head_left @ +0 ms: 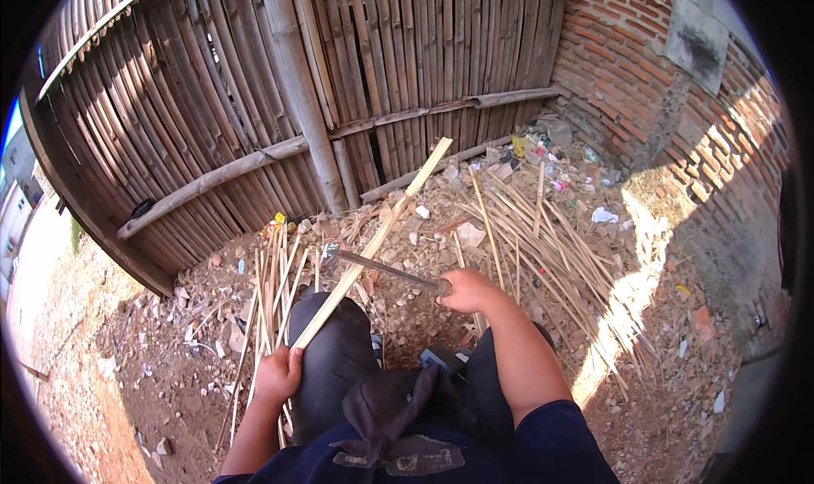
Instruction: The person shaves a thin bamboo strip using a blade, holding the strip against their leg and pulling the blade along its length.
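A faded pale print marks the front of the person's dark shirt, too blurred to read. Below, the ground is bare brown dirt strewn with stones and scraps of litter; a fence of upright slats stands ahead, meeting a brick wall on the right, where sunlight falls in a bright band. The left hand has its grip closed round the near end of a long pale strip, which slants up past the left knee toward the fence. The right hand's grip is clenched on a long knife, its blade crossing the strip; whether they touch, I cannot tell. Loose strips lie on both sides.
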{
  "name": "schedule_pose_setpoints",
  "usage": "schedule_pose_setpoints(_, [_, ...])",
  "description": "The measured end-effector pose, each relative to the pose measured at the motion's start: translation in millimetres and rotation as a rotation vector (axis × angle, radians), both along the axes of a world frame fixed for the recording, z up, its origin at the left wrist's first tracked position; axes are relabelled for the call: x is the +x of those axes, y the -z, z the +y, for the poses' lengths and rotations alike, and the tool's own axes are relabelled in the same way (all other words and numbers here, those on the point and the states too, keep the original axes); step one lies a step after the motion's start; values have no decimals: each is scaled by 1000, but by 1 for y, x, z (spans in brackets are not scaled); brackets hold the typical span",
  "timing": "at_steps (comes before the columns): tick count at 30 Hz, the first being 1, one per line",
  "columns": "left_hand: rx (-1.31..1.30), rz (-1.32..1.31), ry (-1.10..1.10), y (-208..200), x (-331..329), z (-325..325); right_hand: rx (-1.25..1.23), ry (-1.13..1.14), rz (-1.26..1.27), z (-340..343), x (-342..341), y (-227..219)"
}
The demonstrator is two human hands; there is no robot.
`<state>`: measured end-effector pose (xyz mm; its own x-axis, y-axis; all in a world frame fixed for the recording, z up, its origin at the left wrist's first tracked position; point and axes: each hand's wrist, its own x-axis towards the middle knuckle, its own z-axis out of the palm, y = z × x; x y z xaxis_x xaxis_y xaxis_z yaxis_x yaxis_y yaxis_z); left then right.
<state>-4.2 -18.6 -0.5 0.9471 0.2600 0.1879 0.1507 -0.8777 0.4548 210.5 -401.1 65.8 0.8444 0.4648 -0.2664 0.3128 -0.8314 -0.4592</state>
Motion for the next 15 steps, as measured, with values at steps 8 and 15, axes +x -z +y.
schedule_pose_setpoints(8, [-21, 5, 16, -6, 3, -4, 125, 241, -103, -43, 29, 41])
schedule_pose_setpoints(15, [-30, -10, 16, 1, 1, -2, 78, 144, -4, -18, 13, 23])
